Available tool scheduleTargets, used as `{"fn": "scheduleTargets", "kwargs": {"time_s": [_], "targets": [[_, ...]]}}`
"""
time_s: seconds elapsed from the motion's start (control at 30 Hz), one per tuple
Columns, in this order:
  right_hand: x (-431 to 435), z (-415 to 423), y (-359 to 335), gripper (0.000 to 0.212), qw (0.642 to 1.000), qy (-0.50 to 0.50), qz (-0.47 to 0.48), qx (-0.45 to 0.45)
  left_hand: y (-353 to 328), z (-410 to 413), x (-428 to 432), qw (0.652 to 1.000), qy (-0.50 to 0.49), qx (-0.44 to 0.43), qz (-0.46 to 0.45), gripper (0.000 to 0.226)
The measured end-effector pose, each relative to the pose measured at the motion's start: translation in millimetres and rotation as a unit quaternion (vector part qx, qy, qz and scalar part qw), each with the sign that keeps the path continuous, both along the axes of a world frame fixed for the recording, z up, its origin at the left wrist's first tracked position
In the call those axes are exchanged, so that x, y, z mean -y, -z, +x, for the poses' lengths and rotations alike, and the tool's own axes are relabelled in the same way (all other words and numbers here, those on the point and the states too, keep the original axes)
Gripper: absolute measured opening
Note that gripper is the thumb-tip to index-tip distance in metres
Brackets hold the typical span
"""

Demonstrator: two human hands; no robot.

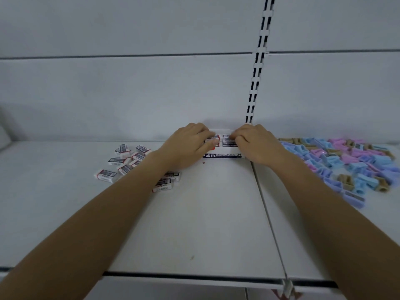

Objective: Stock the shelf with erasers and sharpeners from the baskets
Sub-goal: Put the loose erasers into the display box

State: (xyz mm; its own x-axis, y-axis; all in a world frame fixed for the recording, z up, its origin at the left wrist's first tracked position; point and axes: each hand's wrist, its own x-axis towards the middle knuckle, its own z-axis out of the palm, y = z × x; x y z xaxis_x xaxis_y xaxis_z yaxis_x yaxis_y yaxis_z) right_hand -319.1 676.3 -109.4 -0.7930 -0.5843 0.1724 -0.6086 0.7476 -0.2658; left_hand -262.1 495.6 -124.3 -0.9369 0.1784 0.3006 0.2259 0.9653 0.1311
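Erasers (pixel 227 141) sit in a box (pixel 223 155) at the shelf's (pixel 205 213) back; our left grip (pixel 190 146) pinches one, our right grip (pixel 257 146) curls over others, and we cannot tell if it grasps any. Sharpeners (pixel 346 163) lie to the right.

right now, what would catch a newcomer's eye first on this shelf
Both hands, left hand and right hand, meet over the open 4B eraser box at the back centre of the shelf. A heap of pastel sharpeners spreads to the right, and loose erasers lie scattered on the left.

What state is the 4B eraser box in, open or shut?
Open: no lid covers the eraser box; rows of erasers show inside it, between the left hand and right hand.
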Motion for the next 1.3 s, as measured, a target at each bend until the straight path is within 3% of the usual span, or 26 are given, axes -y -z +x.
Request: {"fn": "scheduleTargets", "kwargs": {"time_s": [0.27, 0.37, 0.47, 0.53, 0.6, 0.73, 0.9, 1.17, 1.3], "targets": [[3.8, -10.3, 10.0, 0.038, 1.0, -0.013, -0.007, 0.013, 0.8, -2.0, 1.5, 0.999, 0.004, -0.017, -0.028, 0.077], [5.4, -9.5, 10.8, 0.038, 1.0, -0.008, -0.012, 0.021, 0.6, -2.0, 1.0, 1.0, 0.0, 0.0, -0.02, 0.072], [4.2, -6.2, 8.6, 0.038, 1.0, 0.0, -0.013, 0.015, -4.5, -1.3, 2.0, 0.999, -0.005, 0.036, -0.014, 0.051], [2.0, -2.0, 5.2, 0.038, 1.0, 0.004, -0.02, 0.011, -8.0, -0.6, 5.8, 0.998, 0.011, 0.061, -0.006, 0.058], [1.7, 1.6, 2.5, 0.037, 0.999, -0.002, -0.033, 0.002, -11.4, 1.0, 11.0, 0.997, 0.029, 0.067, -0.008, 0.07], [5.0, 3.0, 2.2, 0.033, 0.996, -0.015, -0.067, -0.051, -22.6, 7.4, 19.7, 0.999, 0.046, 0.011, 0.0, 0.069], [23.0, 19.6, 2.6, 0.04, 0.976, -0.088, -0.167, -0.109, -33.0, 15.0, 35.7, 0.999, -0.029, 0.013, -0.01, 0.081], [48.6, 51.5, 9.0, 0.039, 0.959, -0.249, -0.083, -0.111, -42.2, 28.2, 67.7, 0.987, -0.124, 0.091, 0.052, 0.022], [48.2, 58.5, 9.6, 0.039, 0.95, -0.293, -0.065, -0.083, -48.3, 36.3, 70.5, 0.965, -0.158, 0.202, 0.055, 0.031]]}}
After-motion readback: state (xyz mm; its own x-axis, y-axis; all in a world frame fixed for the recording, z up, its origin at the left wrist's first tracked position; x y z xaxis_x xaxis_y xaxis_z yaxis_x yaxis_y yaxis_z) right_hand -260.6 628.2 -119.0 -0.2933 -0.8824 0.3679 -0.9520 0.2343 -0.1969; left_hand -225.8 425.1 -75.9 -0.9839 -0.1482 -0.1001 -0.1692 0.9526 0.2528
